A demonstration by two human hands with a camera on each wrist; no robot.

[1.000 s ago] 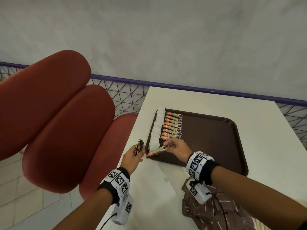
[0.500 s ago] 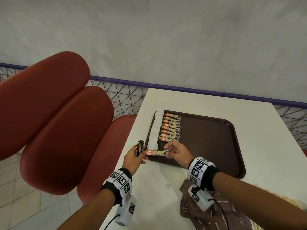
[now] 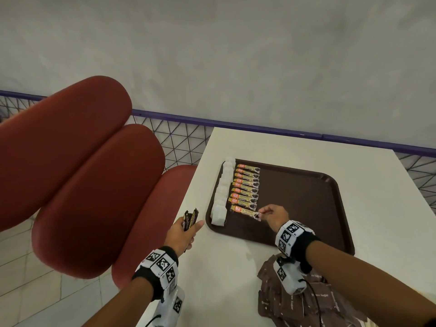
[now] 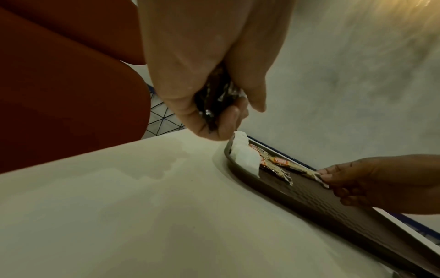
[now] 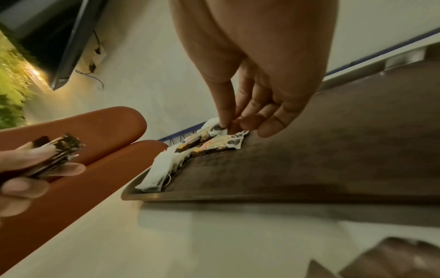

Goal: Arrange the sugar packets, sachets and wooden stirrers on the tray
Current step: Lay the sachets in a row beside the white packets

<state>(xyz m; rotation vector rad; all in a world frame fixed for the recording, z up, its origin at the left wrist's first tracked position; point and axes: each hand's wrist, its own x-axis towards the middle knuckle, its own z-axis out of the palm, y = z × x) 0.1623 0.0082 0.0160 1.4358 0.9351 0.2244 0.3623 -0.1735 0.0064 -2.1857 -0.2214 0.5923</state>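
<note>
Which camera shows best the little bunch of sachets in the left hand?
The right wrist view: the bunch of sachets fans out sideways in the left hand. The head view shows it small and dark; the left wrist view shows only crumpled ends between fingers.

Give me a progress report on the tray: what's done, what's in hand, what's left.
Done: a column of white sachets and a row of coffee sticks lie along the tray's left side. In hand: the right hand pinches another stick at the row's near end; the left hand grips spare sticks. Left: the brown sugar packets heaped on the table. No stirrers visible.
</note>
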